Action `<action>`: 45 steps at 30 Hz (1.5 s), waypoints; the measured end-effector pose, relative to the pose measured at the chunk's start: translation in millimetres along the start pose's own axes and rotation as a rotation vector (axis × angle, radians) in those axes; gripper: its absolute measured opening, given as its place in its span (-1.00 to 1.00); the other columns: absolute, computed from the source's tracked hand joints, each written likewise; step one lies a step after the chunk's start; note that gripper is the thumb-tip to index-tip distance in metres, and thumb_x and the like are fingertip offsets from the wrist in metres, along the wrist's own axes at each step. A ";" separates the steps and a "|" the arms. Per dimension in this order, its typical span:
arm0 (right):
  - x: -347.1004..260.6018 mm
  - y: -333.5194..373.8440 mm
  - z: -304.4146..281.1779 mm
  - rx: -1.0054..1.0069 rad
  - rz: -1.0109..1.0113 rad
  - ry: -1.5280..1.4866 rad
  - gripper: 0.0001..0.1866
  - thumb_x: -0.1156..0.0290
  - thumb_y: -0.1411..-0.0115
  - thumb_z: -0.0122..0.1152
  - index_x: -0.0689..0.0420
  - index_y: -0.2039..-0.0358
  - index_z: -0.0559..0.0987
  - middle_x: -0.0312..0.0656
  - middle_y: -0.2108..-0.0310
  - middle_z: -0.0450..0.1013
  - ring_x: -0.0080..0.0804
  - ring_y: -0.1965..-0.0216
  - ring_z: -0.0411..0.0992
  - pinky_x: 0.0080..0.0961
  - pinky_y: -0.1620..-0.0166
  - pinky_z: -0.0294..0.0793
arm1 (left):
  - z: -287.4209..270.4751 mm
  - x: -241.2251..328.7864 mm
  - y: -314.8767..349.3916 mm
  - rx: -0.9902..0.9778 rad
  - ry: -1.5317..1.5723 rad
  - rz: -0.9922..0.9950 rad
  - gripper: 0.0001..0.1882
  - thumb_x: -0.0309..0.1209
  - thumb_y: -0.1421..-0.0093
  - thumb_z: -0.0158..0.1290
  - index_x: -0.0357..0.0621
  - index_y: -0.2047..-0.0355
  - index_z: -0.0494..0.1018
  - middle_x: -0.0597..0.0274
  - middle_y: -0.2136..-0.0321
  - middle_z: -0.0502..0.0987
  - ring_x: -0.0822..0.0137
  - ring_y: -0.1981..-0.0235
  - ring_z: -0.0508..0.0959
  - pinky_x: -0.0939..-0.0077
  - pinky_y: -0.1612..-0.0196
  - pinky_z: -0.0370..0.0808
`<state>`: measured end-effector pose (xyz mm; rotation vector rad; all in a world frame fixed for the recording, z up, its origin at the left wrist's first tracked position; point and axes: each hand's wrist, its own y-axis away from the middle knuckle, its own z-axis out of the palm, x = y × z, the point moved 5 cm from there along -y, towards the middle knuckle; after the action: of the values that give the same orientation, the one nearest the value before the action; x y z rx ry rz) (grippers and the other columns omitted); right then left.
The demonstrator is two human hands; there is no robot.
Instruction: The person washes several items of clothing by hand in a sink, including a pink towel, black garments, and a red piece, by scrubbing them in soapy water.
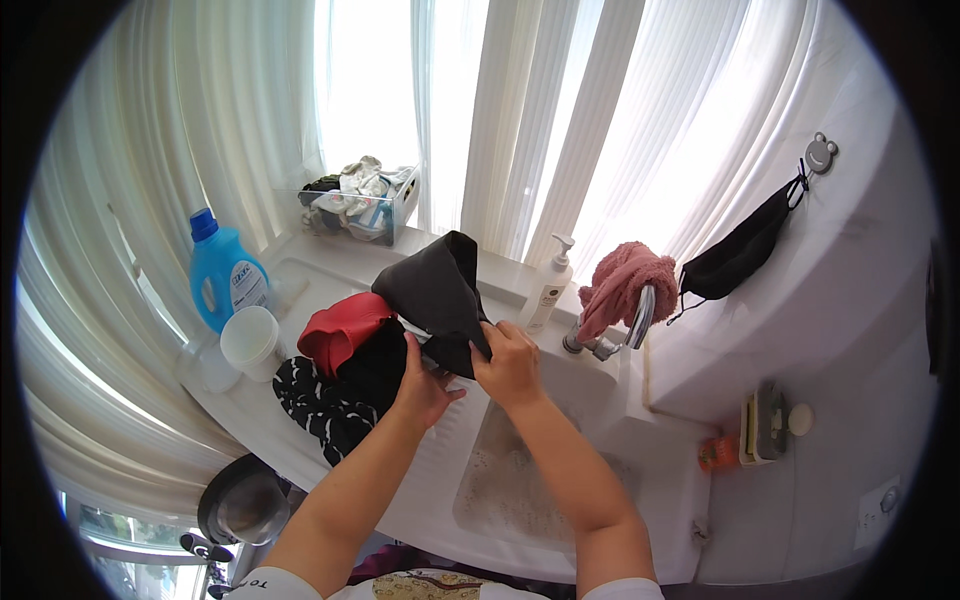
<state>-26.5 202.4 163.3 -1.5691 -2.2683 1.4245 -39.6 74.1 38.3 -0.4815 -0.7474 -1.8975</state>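
A dark grey cloth piece [430,285], folded and fairly stiff, stands up over the white washbasin's left side. My right hand [507,362] pinches its lower right edge, thumb and fingers closed on the fabric. My left hand [425,392] is curled at its lower edge, thumb pointing up and fingertips partly hidden by the fabric. Just left of my hands lie a red cloth item [345,330] and a black cloth with white markings [325,405], heaped together. Whether the plain black fabric between them is a separate piece, I cannot tell.
Cloudy water [510,490] stands in the basin, right of my hands. A pink towel [628,285] drapes over the tap [641,320], beside a white pump bottle [548,290]. A blue detergent bottle [225,270], white tub [252,340] and clear bin [355,215] stand left.
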 end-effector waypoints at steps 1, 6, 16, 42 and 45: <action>-3.0 18.1 -13.8 -0.008 -0.065 0.007 -0.75 0.45 0.10 0.27 0.19 0.33 0.60 -0.13 0.49 0.43 -0.10 0.39 0.44 -0.27 0.27 0.45 | 0.6 -6.2 0.6 -0.061 0.018 -0.010 0.06 0.54 0.01 -0.25 0.15 -0.34 -0.04 0.10 -0.29 0.11 0.07 -0.27 0.16 -0.20 -0.23 0.05; 8.3 125.9 -75.8 -0.014 -0.059 -0.027 -0.72 0.55 0.20 0.31 0.23 0.36 0.61 -0.14 0.57 0.37 -0.18 0.51 0.40 -0.34 0.43 0.42 | -11.1 -71.3 26.4 0.101 -0.017 -0.122 -0.02 0.44 -0.01 -0.08 0.13 -0.29 0.08 0.14 -0.12 0.33 0.10 -0.15 0.31 -0.11 -0.12 0.26; 140.9 286.2 -149.0 -0.160 0.492 -0.044 -0.69 0.29 -0.04 0.35 0.29 0.33 0.60 -0.04 0.41 0.52 -0.04 0.40 0.49 -0.30 0.32 0.46 | 2.7 -184.8 39.8 0.193 -0.676 -0.408 -0.74 -0.33 -0.18 0.15 -0.02 0.13 0.42 0.43 0.45 0.42 0.51 0.48 0.43 0.36 0.32 0.49; 212.3 259.3 -27.2 -0.594 0.772 0.092 -0.66 0.14 -0.18 0.14 0.22 0.39 0.49 0.04 0.36 0.45 0.03 0.22 0.44 -0.11 0.16 0.38 | -6.4 -247.9 -6.9 -0.592 -2.147 -0.585 0.14 0.19 0.16 0.27 -0.04 -0.33 0.03 -0.03 -0.35 -0.04 -0.05 -0.38 -0.10 -0.35 -0.28 -0.19; 205.8 230.1 -71.1 -0.441 0.906 -0.015 -0.60 0.14 -0.19 0.16 0.29 0.50 0.44 0.02 0.58 0.43 -0.02 0.49 0.45 -0.15 0.33 0.41 | 19.6 -230.5 11.2 -0.490 -1.737 -0.359 0.21 0.18 0.18 0.29 -0.10 -0.35 -0.05 -0.08 -0.32 0.02 -0.04 -0.37 -0.08 -0.36 -0.27 -0.14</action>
<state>73.9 419.9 -44.0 -2.9761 -2.0264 1.0144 67.9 236.3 -87.4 -2.5660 -1.4274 -1.5675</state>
